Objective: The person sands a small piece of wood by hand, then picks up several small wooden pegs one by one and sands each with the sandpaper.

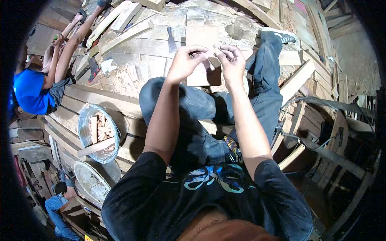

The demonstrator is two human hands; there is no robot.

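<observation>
Both hands are raised close together over a pale wooden board [197, 36] on the work surface. My left hand [186, 63] has its thumb and fingers pinched on a small light piece [210, 53], which spans the gap between the hands. At the other end of that piece, the thumb and index finger of my right hand [231, 62] come together around it. The piece is overexposed, so its exact shape is hard to make out. A scraper with a dark handle [171, 40] lies left of the board.
A basin [82, 132] of wood pieces and a second grey basin [86, 186] stand at the left. A person in blue [34, 90] sits at the upper left. A glass jar [242, 26], loose timber [297, 80] and cables lie around.
</observation>
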